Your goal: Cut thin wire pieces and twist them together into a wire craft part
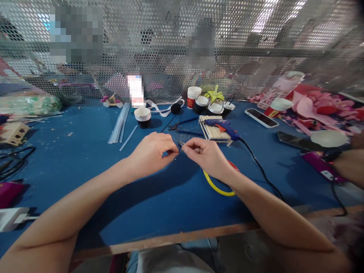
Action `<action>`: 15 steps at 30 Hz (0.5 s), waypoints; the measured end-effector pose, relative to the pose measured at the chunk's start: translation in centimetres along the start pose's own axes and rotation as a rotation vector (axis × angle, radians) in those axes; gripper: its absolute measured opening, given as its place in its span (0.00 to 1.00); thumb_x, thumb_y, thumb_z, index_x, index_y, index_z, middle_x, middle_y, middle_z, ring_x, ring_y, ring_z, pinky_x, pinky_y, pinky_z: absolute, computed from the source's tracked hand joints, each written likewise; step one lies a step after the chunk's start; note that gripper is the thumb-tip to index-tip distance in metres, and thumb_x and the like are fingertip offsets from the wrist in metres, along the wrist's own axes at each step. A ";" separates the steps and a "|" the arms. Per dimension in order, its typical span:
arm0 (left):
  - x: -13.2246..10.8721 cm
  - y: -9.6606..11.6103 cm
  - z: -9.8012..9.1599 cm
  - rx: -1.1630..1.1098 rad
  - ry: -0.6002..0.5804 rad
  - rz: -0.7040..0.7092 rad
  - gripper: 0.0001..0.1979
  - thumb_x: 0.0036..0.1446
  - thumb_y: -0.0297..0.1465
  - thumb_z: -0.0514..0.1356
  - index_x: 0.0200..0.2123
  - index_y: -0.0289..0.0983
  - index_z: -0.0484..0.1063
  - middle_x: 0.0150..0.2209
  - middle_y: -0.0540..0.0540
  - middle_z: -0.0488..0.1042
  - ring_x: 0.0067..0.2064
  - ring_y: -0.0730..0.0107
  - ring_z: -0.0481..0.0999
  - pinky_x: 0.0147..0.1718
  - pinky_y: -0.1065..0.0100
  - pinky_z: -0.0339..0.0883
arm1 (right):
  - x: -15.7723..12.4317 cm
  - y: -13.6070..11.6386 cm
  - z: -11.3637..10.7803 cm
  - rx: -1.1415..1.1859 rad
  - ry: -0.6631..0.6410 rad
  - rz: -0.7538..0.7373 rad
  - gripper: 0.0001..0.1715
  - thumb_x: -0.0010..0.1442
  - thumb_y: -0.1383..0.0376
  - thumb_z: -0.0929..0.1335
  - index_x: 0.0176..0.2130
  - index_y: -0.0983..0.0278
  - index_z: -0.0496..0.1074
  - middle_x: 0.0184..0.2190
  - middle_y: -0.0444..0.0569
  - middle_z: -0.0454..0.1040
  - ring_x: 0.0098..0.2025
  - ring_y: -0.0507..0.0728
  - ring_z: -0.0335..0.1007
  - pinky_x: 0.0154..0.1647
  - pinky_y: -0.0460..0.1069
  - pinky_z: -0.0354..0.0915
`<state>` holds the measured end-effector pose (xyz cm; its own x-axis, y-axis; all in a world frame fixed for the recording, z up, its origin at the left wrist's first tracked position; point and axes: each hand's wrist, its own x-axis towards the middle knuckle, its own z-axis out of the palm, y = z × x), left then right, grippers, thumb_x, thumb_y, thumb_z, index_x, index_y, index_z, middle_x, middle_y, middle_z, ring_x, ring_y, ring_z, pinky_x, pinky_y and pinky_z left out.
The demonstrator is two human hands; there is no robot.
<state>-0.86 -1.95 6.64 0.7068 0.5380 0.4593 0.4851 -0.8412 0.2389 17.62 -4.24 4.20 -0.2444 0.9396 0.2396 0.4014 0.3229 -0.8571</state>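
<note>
Above the middle of the blue table (159, 212), my left hand (153, 151) and my right hand (204, 153) meet almost fingertip to fingertip. Both are closed in a pinch around something small, thin and dark, too tiny to name. Just beyond them lie blue-handled pliers (186, 132) with the jaws to the left. A blue hot glue gun (217, 123) rests on a small rack of pale wooden sticks (212, 131). Under my right forearm shows part of a yellow ring (216, 187). Clear glue sticks (118, 123) lie beyond my left hand.
A black and white cup (142, 118) stands at back left, near a white ribbon (166, 112). Several more cups, including a red paper cup (194, 98), line the perforated metal screen (165, 49). At right are a phone (261, 118), pink pieces (315, 102) and another person's hand (349, 167).
</note>
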 end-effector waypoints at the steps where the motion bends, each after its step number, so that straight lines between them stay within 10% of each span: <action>1: -0.1 0.2 0.0 0.054 -0.005 0.027 0.07 0.54 0.28 0.55 0.27 0.35 0.73 0.26 0.48 0.73 0.30 0.73 0.70 0.31 0.70 0.59 | 0.0 0.1 0.1 -0.046 0.007 -0.023 0.08 0.55 0.65 0.63 0.29 0.67 0.68 0.21 0.42 0.65 0.22 0.47 0.56 0.22 0.43 0.53; 9: 0.1 0.3 -0.5 0.151 -0.062 0.068 0.09 0.57 0.29 0.53 0.30 0.34 0.72 0.29 0.46 0.72 0.33 0.70 0.70 0.32 0.68 0.60 | -0.4 -0.1 0.3 -0.313 -0.096 -0.297 0.07 0.53 0.73 0.62 0.26 0.66 0.67 0.22 0.43 0.65 0.25 0.48 0.57 0.28 0.44 0.54; 15: 0.4 -1.0 -0.7 -0.165 -0.050 -0.081 0.06 0.53 0.28 0.56 0.28 0.34 0.72 0.28 0.49 0.73 0.30 0.77 0.69 0.30 0.74 0.61 | -0.4 -0.6 -0.2 -0.122 -0.144 -0.148 0.06 0.54 0.68 0.63 0.28 0.66 0.68 0.23 0.43 0.66 0.24 0.47 0.58 0.25 0.43 0.56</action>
<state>-1.41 -0.95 7.15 0.6958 0.6026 0.3909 0.4529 -0.7905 0.4124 17.65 -4.82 4.73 -0.4282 0.8579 0.2841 0.4530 0.4758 -0.7539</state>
